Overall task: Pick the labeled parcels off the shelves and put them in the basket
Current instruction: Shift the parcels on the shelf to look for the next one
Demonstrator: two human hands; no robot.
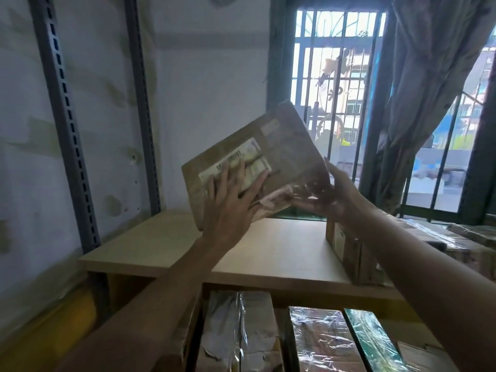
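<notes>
A flat brown cardboard parcel (pixel 281 154) with a white shipping label is held tilted in the air above the top wooden shelf (pixel 166 245). My left hand (pixel 230 200) lies flat on its front, fingers spread over the label. My right hand (pixel 330 194) grips its lower right edge from the side. No basket is in view.
A second brown box (pixel 349 253) stands on the shelf at the right. Below the shelf, several wrapped parcels (pixel 319 342) stand packed side by side. Grey slotted shelf posts (pixel 67 130) rise at the left against a white wall. A barred window (pixel 338 89) and curtain lie behind.
</notes>
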